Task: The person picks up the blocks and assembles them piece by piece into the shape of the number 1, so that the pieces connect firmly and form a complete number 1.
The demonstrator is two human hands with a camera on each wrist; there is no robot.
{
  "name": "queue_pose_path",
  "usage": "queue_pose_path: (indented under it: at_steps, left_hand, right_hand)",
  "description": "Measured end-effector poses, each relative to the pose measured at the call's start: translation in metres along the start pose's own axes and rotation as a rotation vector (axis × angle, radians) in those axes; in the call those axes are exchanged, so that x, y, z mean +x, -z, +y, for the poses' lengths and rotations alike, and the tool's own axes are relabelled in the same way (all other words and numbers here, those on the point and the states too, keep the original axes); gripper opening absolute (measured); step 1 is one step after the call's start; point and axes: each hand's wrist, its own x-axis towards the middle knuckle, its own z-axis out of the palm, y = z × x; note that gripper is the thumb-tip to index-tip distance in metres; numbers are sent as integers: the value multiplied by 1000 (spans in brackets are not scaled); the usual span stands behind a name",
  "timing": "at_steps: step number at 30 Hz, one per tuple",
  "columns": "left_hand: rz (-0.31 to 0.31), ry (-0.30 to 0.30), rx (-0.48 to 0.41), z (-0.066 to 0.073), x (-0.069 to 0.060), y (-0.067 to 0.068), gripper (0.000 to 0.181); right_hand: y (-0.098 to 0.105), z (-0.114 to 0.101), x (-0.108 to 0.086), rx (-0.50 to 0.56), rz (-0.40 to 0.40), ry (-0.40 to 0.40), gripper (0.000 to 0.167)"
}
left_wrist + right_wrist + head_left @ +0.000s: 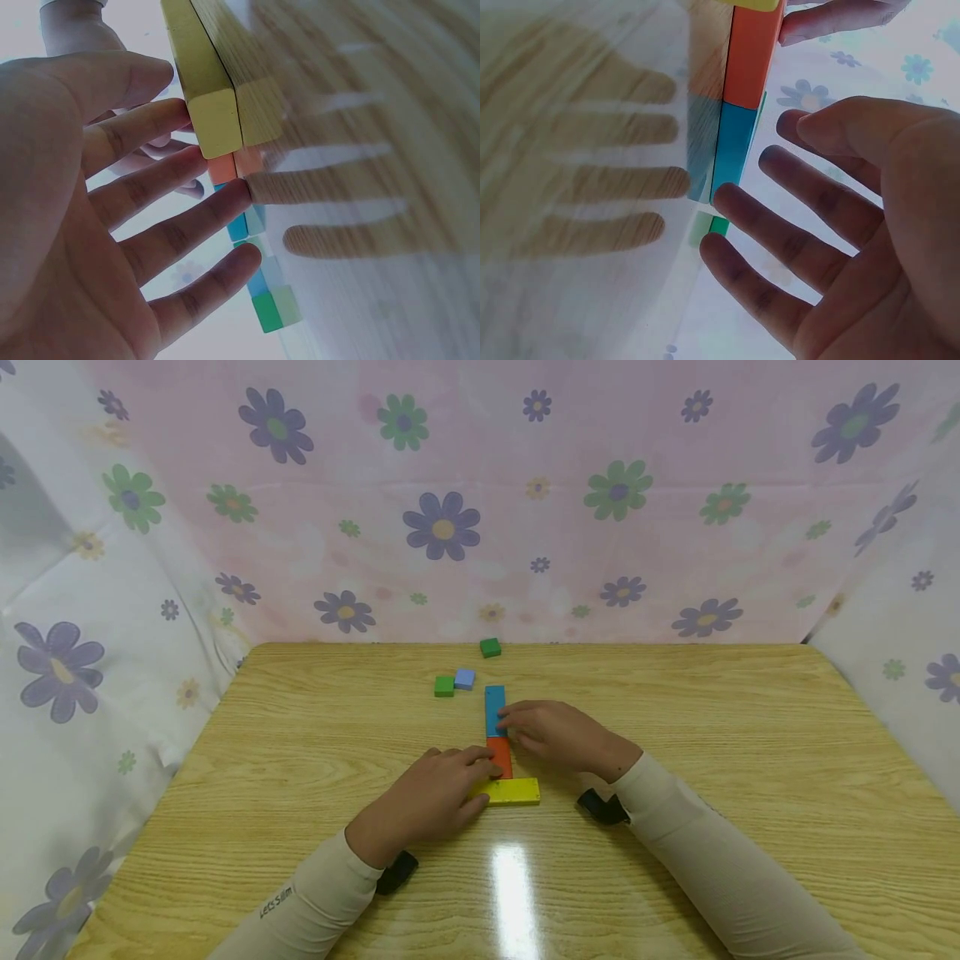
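Observation:
A blue block (493,700), a red block (498,760) and a yellow block (517,792) lie flat on the table, end to end. Blue and red run away from me in line; yellow lies crosswise at the near end. My left hand (427,797) is over the left side of the red and yellow blocks, its fingers extended and fingertips at them. From the right, my right hand (562,735) reaches to the blue block with loosely bent fingers. In the right wrist view its fingers are spread beside the blue block (735,139), gripping nothing.
Beyond the blue block sit small square pieces: a green one (445,686) against a light blue one (465,679), and another green one (491,647) near the table's back edge. A flowered curtain (517,585) stands behind the wooden table (285,760).

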Motion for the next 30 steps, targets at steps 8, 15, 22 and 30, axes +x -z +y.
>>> queue_pose_path:
  at_steps: [8,15,22,30]
  left_hand:
    - [-18,8,5,1,0,1,35]
    - [-20,9,8,1,1,2,36]
    - [-22,15,0,2,0,3,35]
    - [-24,13,-16,2,0,3,35]
  right_hand:
    - [0,0,0,-14,33,15,29]
    - [0,1,-2,-32,37,20,30]
    - [2,0,-2,-26,34,0,31]
    - [2,2,-1,-2,23,-45,34]
